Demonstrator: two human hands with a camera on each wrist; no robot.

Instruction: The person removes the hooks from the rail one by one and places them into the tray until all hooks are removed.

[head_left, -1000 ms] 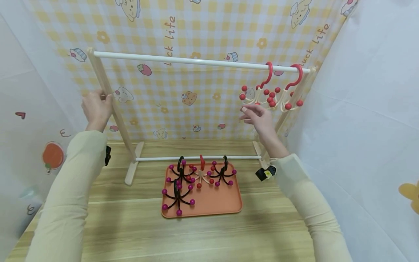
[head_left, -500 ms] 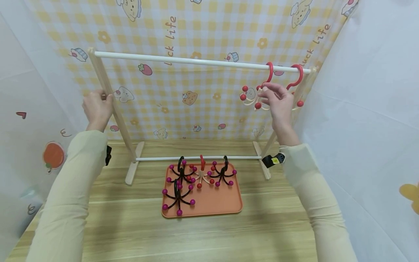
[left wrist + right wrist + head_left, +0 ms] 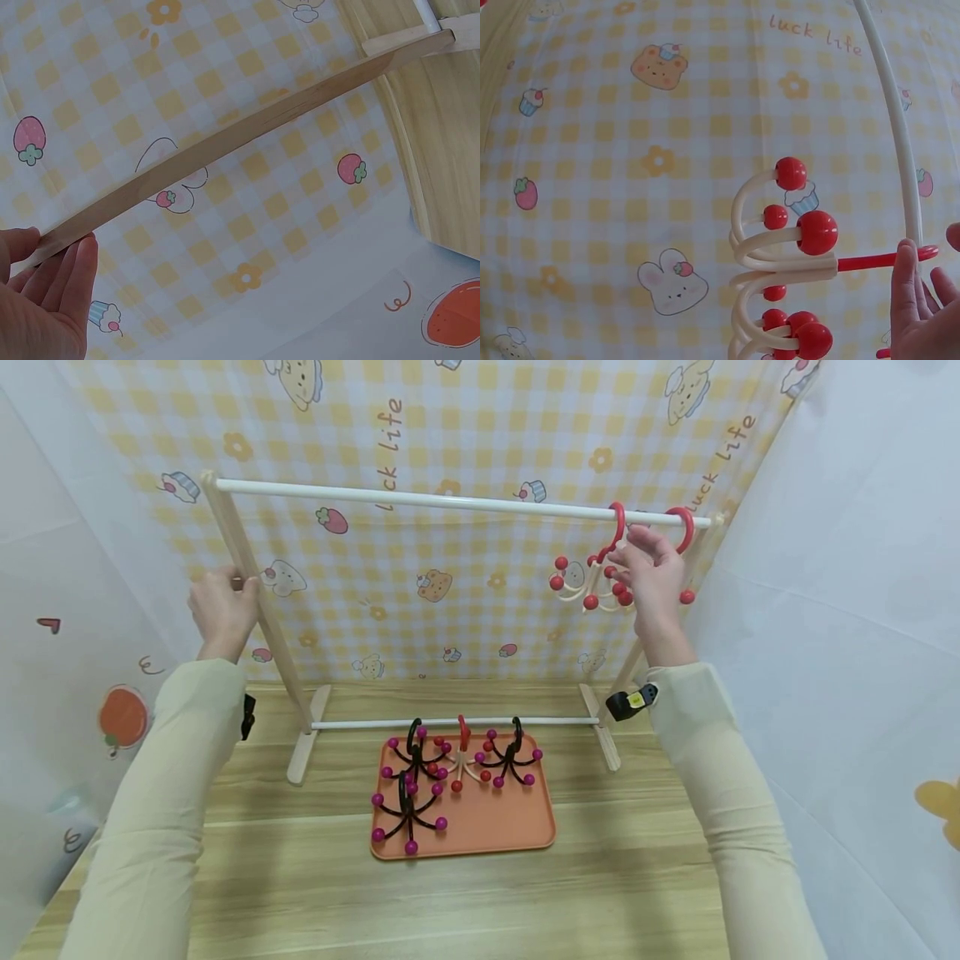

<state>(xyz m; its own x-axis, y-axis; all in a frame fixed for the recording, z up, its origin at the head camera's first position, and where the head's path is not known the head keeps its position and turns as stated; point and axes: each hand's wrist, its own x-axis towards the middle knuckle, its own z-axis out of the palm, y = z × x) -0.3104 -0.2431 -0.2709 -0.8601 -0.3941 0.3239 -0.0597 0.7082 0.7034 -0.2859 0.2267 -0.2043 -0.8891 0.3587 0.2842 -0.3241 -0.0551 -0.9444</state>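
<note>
At the far left, the left hand [image 3: 222, 607] grips the slanted wooden leg [image 3: 258, 610] of the small clothes rack, fingers and thumb wrapped round it about halfway up; the left wrist view shows the fingertips [image 3: 79, 262] lying against the wood. From the top of that leg a white top rail [image 3: 420, 501] runs to the right.

Low in the middle, on the wooden table [image 3: 600, 893], an orange tray [image 3: 495, 822] sits just in front of the rack's white lower bar [image 3: 450, 722]. It holds three black hangers with purple balls [image 3: 408, 814] and one cream hanger with red balls [image 3: 463, 760].

At the far right end of the rail hang two cream hangers with red hooks. The left hanger [image 3: 592, 578] hangs from its hook just left of the right hand [image 3: 651, 578]. That hand is raised at the hangers, its fingers pinching the red stem of the left hanger just under the rail; the right wrist view shows a fingertip [image 3: 904, 277] on that stem. The right hanger [image 3: 681, 539] hangs just beyond the hand, near the right post, partly hidden by it.
</note>
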